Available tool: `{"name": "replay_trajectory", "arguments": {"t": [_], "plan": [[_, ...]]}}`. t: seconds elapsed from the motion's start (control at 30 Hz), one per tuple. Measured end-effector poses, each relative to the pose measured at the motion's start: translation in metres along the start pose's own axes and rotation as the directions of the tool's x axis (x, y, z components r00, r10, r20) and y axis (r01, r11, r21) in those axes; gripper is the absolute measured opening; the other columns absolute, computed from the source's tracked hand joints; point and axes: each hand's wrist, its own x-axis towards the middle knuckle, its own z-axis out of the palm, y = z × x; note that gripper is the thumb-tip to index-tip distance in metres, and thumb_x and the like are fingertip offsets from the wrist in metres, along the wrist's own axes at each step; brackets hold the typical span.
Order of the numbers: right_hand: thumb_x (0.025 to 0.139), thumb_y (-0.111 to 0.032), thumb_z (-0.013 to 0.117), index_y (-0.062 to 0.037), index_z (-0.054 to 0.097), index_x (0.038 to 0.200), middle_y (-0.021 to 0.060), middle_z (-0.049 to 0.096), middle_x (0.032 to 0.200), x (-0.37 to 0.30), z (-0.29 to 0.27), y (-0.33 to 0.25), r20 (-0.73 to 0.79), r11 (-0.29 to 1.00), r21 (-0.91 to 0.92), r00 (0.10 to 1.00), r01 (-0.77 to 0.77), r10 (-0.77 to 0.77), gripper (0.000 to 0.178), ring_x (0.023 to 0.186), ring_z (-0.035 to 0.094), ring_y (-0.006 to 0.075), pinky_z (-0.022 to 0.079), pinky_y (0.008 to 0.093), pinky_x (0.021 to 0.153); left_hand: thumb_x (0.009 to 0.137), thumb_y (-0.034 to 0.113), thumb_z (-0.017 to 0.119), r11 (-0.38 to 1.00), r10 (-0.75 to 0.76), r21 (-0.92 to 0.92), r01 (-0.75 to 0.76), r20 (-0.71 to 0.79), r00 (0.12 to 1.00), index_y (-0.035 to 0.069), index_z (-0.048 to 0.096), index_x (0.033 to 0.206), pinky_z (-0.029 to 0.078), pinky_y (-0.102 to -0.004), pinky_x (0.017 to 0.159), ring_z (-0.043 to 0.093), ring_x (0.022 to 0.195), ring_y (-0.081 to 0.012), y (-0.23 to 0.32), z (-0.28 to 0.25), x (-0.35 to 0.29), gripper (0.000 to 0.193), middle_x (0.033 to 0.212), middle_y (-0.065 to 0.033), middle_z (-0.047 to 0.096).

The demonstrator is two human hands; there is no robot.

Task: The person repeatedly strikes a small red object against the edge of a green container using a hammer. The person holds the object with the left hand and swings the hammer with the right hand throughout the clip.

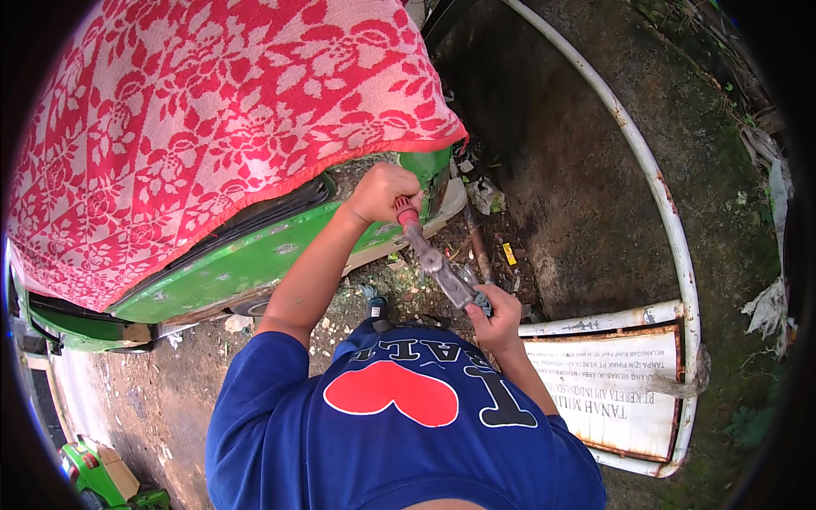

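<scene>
My left hand [387, 194] is closed around the red end of a long, dusty grey power tool [435, 262], close to the green car body [255, 265]. The tool slants down to the right, and my right hand [495, 320] grips its nearer end. My fingers partly hide both ends, so its working part does not show clearly. A red and pink floral blanket [246, 127] drapes over the top of the car. Dull, scuffed patches mark the green paint below the blanket's edge.
To the right stands a rusty white pipe frame [650, 170] with a white sign panel [608, 391]. Litter, a brown rod [478, 246] and a small yellow piece [509, 253] lie on the dirt between car and frame. A green object with red parts [98, 472] is at lower left.
</scene>
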Motion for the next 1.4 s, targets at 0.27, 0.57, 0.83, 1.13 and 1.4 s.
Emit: {"name": "replay_trajectory", "arguments": {"t": [0.27,0.57,0.83,1.13,1.4], "plan": [[0.083,-0.026,0.070,0.0010,0.063,0.088,0.0121,0.060,0.069,0.000,0.010,0.002,-0.009,0.999,0.012,0.999,0.033,-0.033,0.028,0.058,0.060,0.0283,0.045,0.0346,0.054,0.064,0.004,0.065,0.995,0.046,-0.081,-0.051,-0.059,0.997,0.003,0.041,0.055,0.036,-0.0407,0.045,0.046,0.046,-0.0311,0.005,0.002,0.003,0.026,0.053,-0.0106,0.041],[0.085,-0.026,0.068,0.0025,0.062,0.088,0.0151,0.061,0.073,-0.006,0.006,0.000,0.003,0.999,0.012,0.999,-0.040,0.040,0.030,0.060,0.061,0.0296,0.046,0.0347,0.056,0.062,0.006,0.067,0.996,0.026,-0.086,-0.029,-0.043,0.999,0.004,0.042,0.055,0.039,-0.0395,0.046,0.050,0.047,-0.0303,0.006,0.002,-0.002,0.025,0.052,-0.0101,0.045],[0.085,-0.027,0.067,0.0028,0.062,0.089,0.0151,0.062,0.072,-0.004,0.011,0.003,-0.038,1.000,-0.009,0.999,0.012,-0.012,0.031,0.060,0.061,0.0300,0.047,0.0354,0.056,0.063,0.007,0.067,0.991,0.029,-0.128,-0.036,-0.057,0.998,0.005,0.042,0.055,0.038,-0.0404,0.046,0.048,0.047,-0.0305,-0.001,0.001,0.002,0.026,0.052,-0.0103,0.044],[0.089,-0.033,0.066,0.0023,0.063,0.093,0.0116,0.063,0.073,0.004,0.018,0.005,-0.084,0.999,0.018,0.996,-0.034,0.035,0.036,0.061,0.061,0.0254,0.047,0.0322,0.057,0.059,0.019,0.073,0.992,-0.051,-0.115,0.046,-0.038,0.998,0.007,0.050,0.057,0.043,-0.0396,0.053,0.056,0.056,-0.0306,-0.004,-0.004,-0.002,0.026,0.058,-0.0085,0.054],[0.093,-0.045,0.059,0.0023,0.057,0.095,0.0092,0.058,0.071,-0.011,0.009,0.009,-0.152,0.885,0.453,0.968,-0.111,0.199,0.047,0.055,0.052,0.0123,0.042,0.0259,0.051,0.060,0.018,0.073,0.998,0.044,0.048,-0.043,-0.035,0.998,0.010,0.050,0.057,0.042,-0.0408,0.051,0.055,0.055,-0.0304,0.002,0.005,-0.027,0.025,0.057,-0.0069,0.051]]}}
